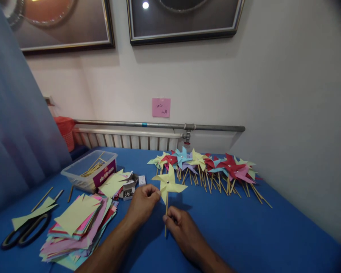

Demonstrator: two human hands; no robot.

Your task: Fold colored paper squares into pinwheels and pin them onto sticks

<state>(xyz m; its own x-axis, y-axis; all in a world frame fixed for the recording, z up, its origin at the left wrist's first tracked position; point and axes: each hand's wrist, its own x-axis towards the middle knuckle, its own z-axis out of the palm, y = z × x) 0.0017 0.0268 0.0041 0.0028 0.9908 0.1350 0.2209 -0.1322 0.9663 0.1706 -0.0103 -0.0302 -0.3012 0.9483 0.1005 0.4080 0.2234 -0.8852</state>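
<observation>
A pale yellow paper pinwheel point(172, 186) with a pin at its centre stands upright on a thin wooden stick point(166, 206). My right hand point(183, 229) grips the lower part of that stick between thumb and fingers. At the pinwheel's lower left blade, my left hand point(144, 203) is closed in a pinch, its fingertips at the paper's edge. Just beyond the left hand are small open boxes of pins point(128, 193) and a little white box point(142, 180). Cut yellow paper sheets point(115, 183) lie beside them.
Many finished pinwheels point(199, 159) lie in a row along the back right of the blue table point(244, 235). At left are a stack of coloured paper point(76, 216), black-handled scissors point(34, 229) with paper on them, and a clear plastic tub point(76, 168) of sticks. A radiator point(125, 140) runs behind.
</observation>
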